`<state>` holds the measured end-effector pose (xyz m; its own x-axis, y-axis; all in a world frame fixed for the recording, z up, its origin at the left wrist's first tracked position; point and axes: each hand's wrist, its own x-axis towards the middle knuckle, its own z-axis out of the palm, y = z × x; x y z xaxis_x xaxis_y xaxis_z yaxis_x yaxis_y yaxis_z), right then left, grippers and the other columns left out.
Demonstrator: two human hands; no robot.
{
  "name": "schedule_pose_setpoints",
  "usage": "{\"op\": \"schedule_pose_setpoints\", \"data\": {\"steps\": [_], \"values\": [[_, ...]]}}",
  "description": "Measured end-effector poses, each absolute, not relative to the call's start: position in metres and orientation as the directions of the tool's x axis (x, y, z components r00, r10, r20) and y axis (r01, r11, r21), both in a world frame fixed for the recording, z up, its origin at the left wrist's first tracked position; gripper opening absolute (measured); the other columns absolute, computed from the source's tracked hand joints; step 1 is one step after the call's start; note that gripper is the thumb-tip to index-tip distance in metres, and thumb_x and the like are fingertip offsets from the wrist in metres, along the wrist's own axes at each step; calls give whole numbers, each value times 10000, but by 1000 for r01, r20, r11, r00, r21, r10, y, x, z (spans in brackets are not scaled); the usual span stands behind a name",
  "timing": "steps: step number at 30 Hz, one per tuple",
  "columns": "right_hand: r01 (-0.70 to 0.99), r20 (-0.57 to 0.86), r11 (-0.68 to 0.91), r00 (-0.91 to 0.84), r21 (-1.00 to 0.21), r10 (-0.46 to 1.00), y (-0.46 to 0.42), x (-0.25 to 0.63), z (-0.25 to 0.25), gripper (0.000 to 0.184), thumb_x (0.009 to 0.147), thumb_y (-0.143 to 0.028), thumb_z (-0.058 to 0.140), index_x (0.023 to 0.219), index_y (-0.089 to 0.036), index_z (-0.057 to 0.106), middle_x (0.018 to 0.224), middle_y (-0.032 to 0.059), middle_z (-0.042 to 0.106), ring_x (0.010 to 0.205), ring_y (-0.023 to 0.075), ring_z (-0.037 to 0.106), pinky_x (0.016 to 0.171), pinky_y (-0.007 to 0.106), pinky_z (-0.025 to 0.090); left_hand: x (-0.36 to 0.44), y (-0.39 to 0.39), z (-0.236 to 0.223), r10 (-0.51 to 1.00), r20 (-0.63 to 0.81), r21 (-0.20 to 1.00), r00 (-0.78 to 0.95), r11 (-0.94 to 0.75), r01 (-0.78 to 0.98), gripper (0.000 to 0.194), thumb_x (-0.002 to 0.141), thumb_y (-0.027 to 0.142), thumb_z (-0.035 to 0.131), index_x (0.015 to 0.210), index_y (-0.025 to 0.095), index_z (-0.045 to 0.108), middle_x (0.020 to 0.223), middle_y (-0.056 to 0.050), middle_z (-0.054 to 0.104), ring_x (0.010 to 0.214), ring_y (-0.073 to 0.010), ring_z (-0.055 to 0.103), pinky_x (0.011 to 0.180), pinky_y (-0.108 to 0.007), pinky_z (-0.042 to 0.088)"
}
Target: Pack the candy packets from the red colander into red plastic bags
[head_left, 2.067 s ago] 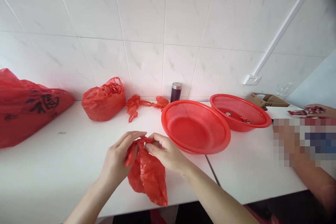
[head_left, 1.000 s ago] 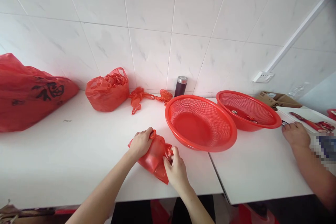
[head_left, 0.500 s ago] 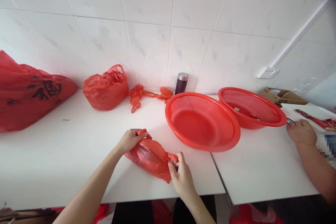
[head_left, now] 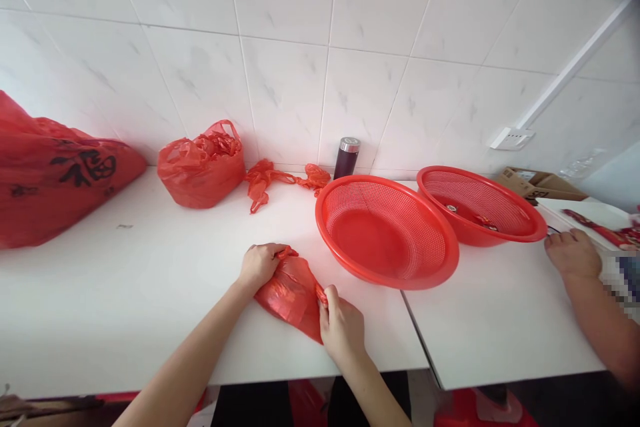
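Note:
A filled red plastic bag (head_left: 290, 293) lies on the white table (head_left: 165, 313) between my two hands. My left hand (head_left: 260, 265) is closed on its upper left end, where the plastic bunches up. On the other side, my right hand (head_left: 343, 323) grips the bag's gathered right end. Something bulky shows faintly through the plastic, but I cannot make out what. Just beyond my right hand sits a red colander (head_left: 380, 240), with nothing in it that I can see.
Along the wall stand a large red bag (head_left: 60, 180), a stuffed red bag (head_left: 200, 173), a crumpled bag (head_left: 265, 180) and a dark thermos (head_left: 347, 157). A second colander (head_left: 480, 203) holds small items. At right are a cardboard box (head_left: 540, 183) and another person's hand (head_left: 573, 253).
My left hand has moved right, closer to my right hand. The red bag between them is bunched shorter and stands a little more upright.

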<state>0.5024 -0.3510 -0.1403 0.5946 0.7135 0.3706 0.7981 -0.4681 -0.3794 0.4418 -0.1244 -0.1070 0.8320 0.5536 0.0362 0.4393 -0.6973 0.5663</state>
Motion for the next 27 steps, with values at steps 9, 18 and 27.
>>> {"op": "schedule_pose_setpoints", "data": {"steps": [9, 18, 27], "values": [[810, 410, -466, 584, -357, 701, -373, 490, -150, 100, 952, -223, 419, 931, -183, 508, 584, 10, 578, 524, 200, 564, 522, 280, 303, 439, -109, -113, 709, -8, 633, 705, -543, 552, 339, 939, 462, 491, 953, 159, 641, 892, -43, 663, 832, -185, 633, 809, -399, 503], [742, 451, -367, 645, -561, 616, -375, 490, -152, 90, 943, -269, 436, 876, -210, 441, 557, -31, 540, 472, 164, 509, 481, 249, 316, 394, -50, -39, 630, -245, 766, 737, -340, 546, 329, 813, 484, 600, 922, 182, 669, 856, -51, 722, 811, -226, 672, 785, -358, 515], [541, 342, -130, 681, -831, 647, -411, 514, -107, 348, 944, -344, 491, 1263, -205, 481, 667, -32, 576, 552, 125, 544, 542, 211, 419, 415, -135, -6, 254, -94, 578, 963, -773, 260, 535, 631, 379, 759, 1159, 408, 676, 1440, 18, 527, 1273, -318, 504, 983, -395, 460]]}}
